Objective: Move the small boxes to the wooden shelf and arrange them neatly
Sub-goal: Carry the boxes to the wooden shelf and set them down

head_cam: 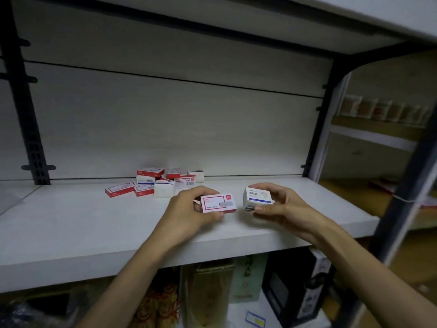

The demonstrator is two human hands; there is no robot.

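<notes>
A pale wooden shelf (pixel 71 223) fills the middle of the head view. My left hand (pixel 189 209) grips a small red and white box (pixel 218 204) just above the shelf board. To its right, my right hand (pixel 279 204) grips a small white box with blue print (pixel 257 197), tilted slightly. The two boxes are a short gap apart. Behind my hands, near the back panel, a loose pile of several small red and white boxes (pixel 156 183) lies in disorder.
Black metal uprights stand at the left (pixel 28 114) and right (pixel 319 129) of the shelf. A board above (pixel 354 10) limits headroom. Below the shelf are bags and a dark box (pixel 295 292). Another shelf unit with goods (pixel 383 110) is at the right.
</notes>
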